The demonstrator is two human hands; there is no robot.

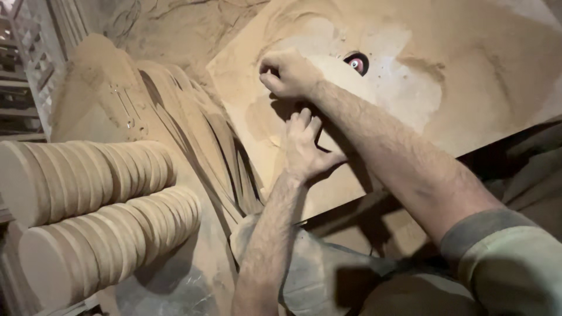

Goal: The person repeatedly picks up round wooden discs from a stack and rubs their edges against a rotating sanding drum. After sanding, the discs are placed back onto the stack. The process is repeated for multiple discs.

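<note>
A pale round wooden disc (342, 73) lies flat on the sawdust-covered machine table (468, 111), beside a small red cutter head (356, 63) that pokes up through the table. My right hand (288, 73) is curled over the disc's far left edge and grips it. Just below, my left hand (305, 145) rests with fingers apart against the disc's near edge. Most of the disc is hidden under my right forearm.
Two rows of stacked round wooden discs (88, 175) lie at the left. Curved wooden strips (205, 134) lean between them and the table. Thick sawdust (503, 58) is heaped on the table's right side. A dusty cloth (316, 275) hangs below.
</note>
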